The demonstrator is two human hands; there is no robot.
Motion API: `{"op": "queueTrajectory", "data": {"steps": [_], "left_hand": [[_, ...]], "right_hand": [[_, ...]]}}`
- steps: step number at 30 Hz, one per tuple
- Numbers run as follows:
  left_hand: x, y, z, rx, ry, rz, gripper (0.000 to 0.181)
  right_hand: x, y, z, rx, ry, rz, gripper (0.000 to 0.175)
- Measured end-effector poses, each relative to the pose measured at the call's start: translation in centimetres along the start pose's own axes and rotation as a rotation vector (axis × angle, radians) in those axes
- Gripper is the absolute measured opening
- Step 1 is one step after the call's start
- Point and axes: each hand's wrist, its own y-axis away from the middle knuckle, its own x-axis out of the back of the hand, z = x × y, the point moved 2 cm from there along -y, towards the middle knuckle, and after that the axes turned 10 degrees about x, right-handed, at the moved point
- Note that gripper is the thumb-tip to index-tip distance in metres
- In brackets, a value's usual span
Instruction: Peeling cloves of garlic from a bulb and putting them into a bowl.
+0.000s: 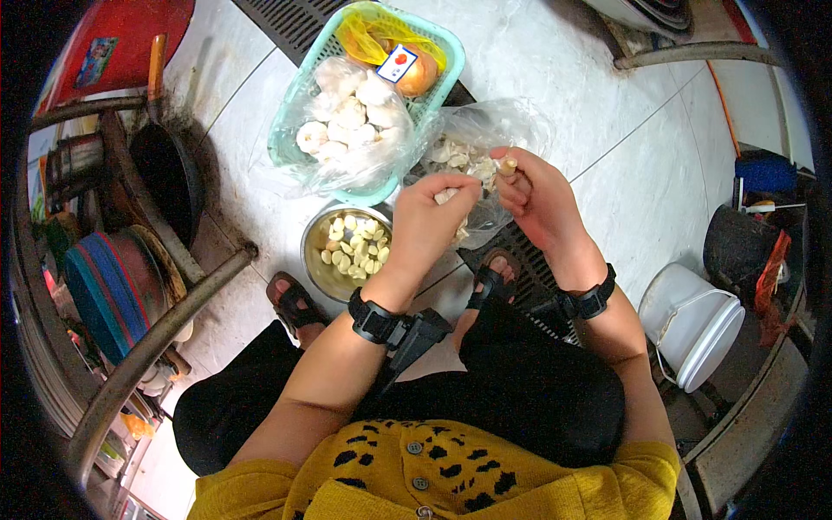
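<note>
Between the thumb and fingers of my right hand point(536, 195) is a garlic clove point(507, 166), partly in its skin. My left hand point(432, 221) is closed around a whitish piece of garlic point(446, 195), mostly hidden by the fingers. Both hands are above a clear plastic bag point(513, 123) holding garlic skins point(458, 155). A metal bowl point(311, 268) with several peeled cloves point(354, 247) stands left of my left hand. Beyond it, a mint-green plastic basket point(281, 123) holds a clear bag of garlic bulbs point(351, 114) and onions point(417, 75) in yellow netting.
A floor drain grate point(286, 23) runs under the basket and bag. At left are a metal rack bar point(162, 325), a wok point(166, 169) and a striped item point(107, 292). A white lidded bucket point(682, 318) stands at right. My sandaled feet flank the bowl and grate.
</note>
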Motion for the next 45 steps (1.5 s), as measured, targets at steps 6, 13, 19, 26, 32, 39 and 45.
{"op": "queueTrajectory", "data": {"steps": [6, 13, 19, 26, 32, 39, 45], "left_hand": [[-0.1, 0.5, 1.6, -0.139, -0.054, 0.034, 0.020], [0.2, 0.8, 2.4, -0.445, -0.258, 0.036, 0.027], [0.9, 0.4, 2.4, -0.567, -0.343, 0.197, 0.024], [1.0, 0.8, 2.8, -0.672, -0.498, 0.280, 0.022], [1.1, 1.2, 3.4, -0.719, -0.645, 0.267, 0.022], [1.0, 1.3, 3.2, -0.767, -0.656, 0.246, 0.021], [1.2, 0.8, 2.9, -0.583, -0.487, 0.179, 0.019]], "right_hand": [[-0.2, 0.1, 0.2, -0.089, 0.119, -0.020, 0.019], [0.7, -0.1, 1.1, 0.110, 0.391, -0.145, 0.019], [-0.7, 1.2, -0.2, 0.535, 0.795, -0.144, 0.013], [-1.1, 1.4, -0.4, 0.630, 0.946, -0.183, 0.009], [-1.5, 1.7, -0.6, 0.587, 0.992, -0.154, 0.011], [-1.9, 2.1, -0.5, 0.604, 1.103, -0.122, 0.008], [-1.7, 2.0, -0.9, 0.640, 1.119, -0.114, 0.007]]}}
